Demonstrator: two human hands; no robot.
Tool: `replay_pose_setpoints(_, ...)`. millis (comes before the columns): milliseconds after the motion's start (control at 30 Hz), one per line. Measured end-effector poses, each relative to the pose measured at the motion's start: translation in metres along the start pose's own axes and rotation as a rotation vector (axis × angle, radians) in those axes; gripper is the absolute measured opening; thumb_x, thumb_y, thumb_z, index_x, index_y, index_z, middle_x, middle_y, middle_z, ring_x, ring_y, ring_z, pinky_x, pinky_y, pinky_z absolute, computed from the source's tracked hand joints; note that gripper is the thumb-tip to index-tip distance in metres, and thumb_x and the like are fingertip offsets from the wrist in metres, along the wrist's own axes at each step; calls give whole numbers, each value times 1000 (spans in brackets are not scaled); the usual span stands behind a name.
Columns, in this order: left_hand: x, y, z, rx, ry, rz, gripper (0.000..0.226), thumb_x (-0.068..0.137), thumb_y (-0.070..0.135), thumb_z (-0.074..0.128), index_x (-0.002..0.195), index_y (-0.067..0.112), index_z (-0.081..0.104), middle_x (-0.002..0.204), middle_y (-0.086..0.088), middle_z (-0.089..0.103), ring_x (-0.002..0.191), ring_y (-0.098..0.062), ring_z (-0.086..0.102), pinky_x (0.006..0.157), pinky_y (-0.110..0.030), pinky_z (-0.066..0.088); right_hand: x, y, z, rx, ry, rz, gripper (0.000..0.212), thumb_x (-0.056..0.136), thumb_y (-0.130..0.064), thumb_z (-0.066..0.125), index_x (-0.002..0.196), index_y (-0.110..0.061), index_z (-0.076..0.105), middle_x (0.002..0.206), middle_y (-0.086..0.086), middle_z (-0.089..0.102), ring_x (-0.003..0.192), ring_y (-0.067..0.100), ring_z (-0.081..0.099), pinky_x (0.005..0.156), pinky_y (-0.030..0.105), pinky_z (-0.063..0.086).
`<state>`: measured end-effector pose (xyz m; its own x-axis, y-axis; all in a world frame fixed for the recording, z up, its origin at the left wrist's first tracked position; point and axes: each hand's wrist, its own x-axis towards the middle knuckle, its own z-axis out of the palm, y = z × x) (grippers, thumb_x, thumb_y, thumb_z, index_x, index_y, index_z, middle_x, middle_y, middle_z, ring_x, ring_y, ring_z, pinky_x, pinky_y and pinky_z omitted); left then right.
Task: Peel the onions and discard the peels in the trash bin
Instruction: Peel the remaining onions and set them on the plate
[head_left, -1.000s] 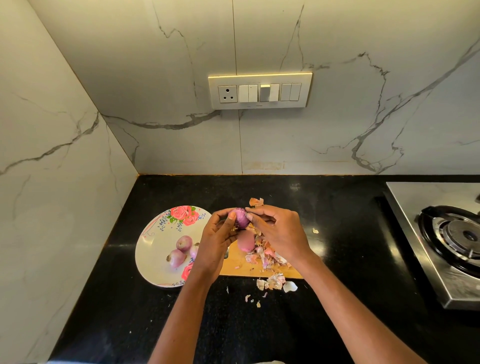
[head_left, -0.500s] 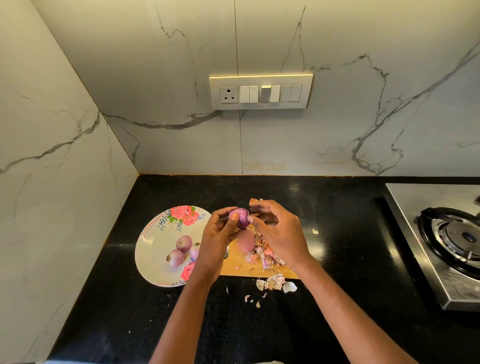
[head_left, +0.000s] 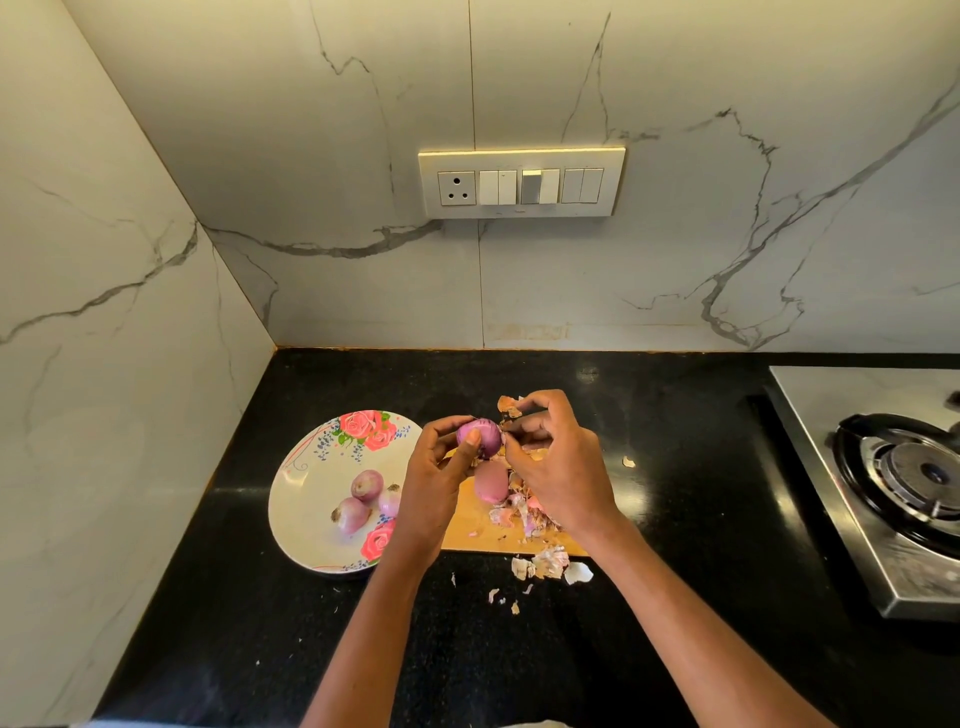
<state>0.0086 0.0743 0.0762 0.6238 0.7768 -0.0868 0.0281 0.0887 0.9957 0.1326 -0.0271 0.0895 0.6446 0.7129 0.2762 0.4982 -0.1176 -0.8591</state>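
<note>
Above wooden cutting board (head_left: 475, 525), at frame centre: purple onion (head_left: 480, 438) gripped by curled fingers and thumb of left hand (head_left: 434, 483); right hand (head_left: 558, 470), at 3 o'clock of onion, fingertips pinching loose peel (head_left: 509, 406). Peeled onion (head_left: 491, 482) on board at 6 o'clock; three onions on floral plate (head_left: 311, 499) at 8 o'clock.

Was a shiny black counter (head_left: 675, 415), set in a corner of white stone walls. Had a white plate with pink roses (head_left: 311, 499) sitting on its left part. Held a wooden cutting board (head_left: 478, 530) just beside the plate. Carried loose onion peels (head_left: 550, 564) by the board's front edge. Bore a steel stove (head_left: 883, 467) at the right.
</note>
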Motion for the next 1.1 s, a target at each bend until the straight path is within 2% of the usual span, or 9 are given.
replay_pose_setpoints(133, -3, 1, 0, -54, -39, -23, 36, 94, 39, 59, 127, 25, 59, 124, 3, 68, 117, -20, 66, 97, -39, 57, 5, 4, -3, -9, 30, 33, 40, 86, -18, 80, 117, -22, 55, 101, -8, 70, 92, 1, 68, 77, 6, 51)
replay_pose_setpoints(233, -5, 4, -3, -148, -90, -49, 32, 99, 31, 54, 129, 21, 59, 129, -5, 66, 119, -26, 65, 99, -42, 54, 11, 11, -7, -21, 26, 59, 28, 88, -14, 77, 108, -27, 62, 95, -16, 68, 89, -6, 65, 72, 5, 49)
replay_pose_setpoints(333, -7, 9, -4, -267, -121, -97, 32, 97, 28, 52, 127, 20, 60, 132, -13, 64, 114, -28, 66, 94, -37, 56, 16, 26, -11, -119, 4, 111, 14, 91, -16, 73, 102, -26, 71, 92, -17, 68, 85, -7, 63, 71, 5, 47)
replay_pose_setpoints(500, -5, 12, -4, -359, -106, -160, 37, 92, 29, 57, 127, 18, 57, 124, -15, 67, 103, -24, 69, 90, -33, 58, 18, 42, -10, -222, -107, 160, 17, 96, -19, 68, 111, -23, 75, 114, -7, 65, 97, 2, 61, 77, -1, 41)
replay_pose_setpoints(600, -2, 12, -3, -352, -53, -171, 38, 88, 29, 62, 124, 17, 57, 117, -13, 70, 99, -25, 72, 85, -32, 60, 16, 31, -10, -142, -111, 154, 20, 96, -24, 69, 116, -23, 74, 113, -8, 69, 96, 3, 64, 75, 3, 46)
replay_pose_setpoints(700, -1, 11, -3, -319, -51, -181, 41, 88, 35, 60, 125, 16, 57, 114, -11, 72, 96, -22, 73, 83, -30, 59, 13, 15, -10, -13, -145, 117, 22, 95, -26, 70, 117, -23, 73, 114, -9, 72, 96, -2, 66, 79, 6, 49)
replay_pose_setpoints(833, -1, 10, 0, -339, -57, -208, 37, 97, 30, 53, 128, 11, 58, 119, -13, 70, 104, -23, 67, 89, -32, 57, 10, -5, -12, 154, -195, 107, 24, 93, -27, 72, 117, -27, 70, 113, -23, 66, 100, -3, 66, 81, 10, 51)
replay_pose_setpoints(933, 1, 9, -1, -351, -50, -233, 35, 102, 25, 52, 132, 8, 57, 125, -17, 68, 114, -30, 66, 97, -37, 55, 8, -11, -11, 171, -208, 88, 28, 92, -27, 74, 118, -31, 68, 113, -27, 64, 101, -1, 67, 82, 13, 54)
replay_pose_setpoints(1100, 0, 14, -2, -251, -53, -162, 36, 98, 31, 56, 131, 16, 59, 123, -11, 71, 110, -28, 70, 92, -36, 57, 7, -16, -9, 182, -188, 76, 26, 92, -28, 74, 115, -34, 66, 107, -31, 63, 100, -8, 66, 80, 10, 53)
